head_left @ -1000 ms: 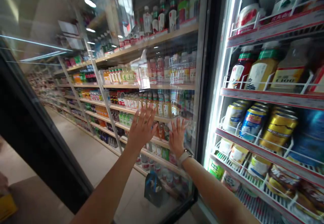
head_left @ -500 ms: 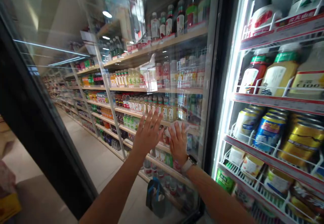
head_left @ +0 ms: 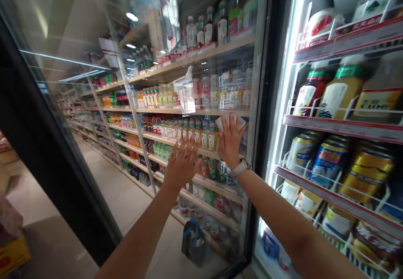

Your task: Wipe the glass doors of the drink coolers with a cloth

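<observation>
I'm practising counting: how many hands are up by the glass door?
2: the left hand, open, palm toward the door, and the right hand, slightly higher, flat over a white cloth. Neither is hidden.

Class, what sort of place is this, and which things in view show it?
Probably a supermarket or convenience store: there are long shelves of bottled drinks, and a lit display cabinet stocked with cans above and below label strips.
</observation>
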Demonstrator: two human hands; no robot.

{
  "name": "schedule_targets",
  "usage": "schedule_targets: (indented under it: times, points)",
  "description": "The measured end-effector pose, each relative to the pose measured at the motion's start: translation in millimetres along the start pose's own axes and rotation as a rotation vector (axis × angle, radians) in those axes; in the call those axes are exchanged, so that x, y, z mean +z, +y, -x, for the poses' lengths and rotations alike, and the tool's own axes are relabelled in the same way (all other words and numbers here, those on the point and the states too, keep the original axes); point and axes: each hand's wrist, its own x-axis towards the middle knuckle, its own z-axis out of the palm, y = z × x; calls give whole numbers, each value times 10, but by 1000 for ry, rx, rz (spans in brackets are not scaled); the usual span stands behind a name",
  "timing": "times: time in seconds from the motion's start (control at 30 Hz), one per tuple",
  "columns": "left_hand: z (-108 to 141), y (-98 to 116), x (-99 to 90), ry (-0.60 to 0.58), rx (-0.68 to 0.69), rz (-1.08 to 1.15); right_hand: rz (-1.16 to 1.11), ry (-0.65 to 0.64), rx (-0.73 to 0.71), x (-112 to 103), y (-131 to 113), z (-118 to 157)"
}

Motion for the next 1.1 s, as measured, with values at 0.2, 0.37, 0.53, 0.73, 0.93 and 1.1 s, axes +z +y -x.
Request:
schedule_targets:
  times: [0.2,0.37,0.53,0.73,0.93,1.1]
  points:
    - [-12,-2,2,28,-2,15,15,31,33,31,159,155]
    - [-10,3,7,42,7,8,1,-11,91,160,290,1146]
    - [-9,6,-2,20,-23,102,17,-127,128,192,350,2079]
    - [-19,4,-8,39,-15,115,44,-219,36,149,442,2206]
    - [-21,-18,23,58,-10,139,40,-57,-21,69,266,567]
    - [-12,-45,63,59,-16,163,41,87,98,32,253,-134]
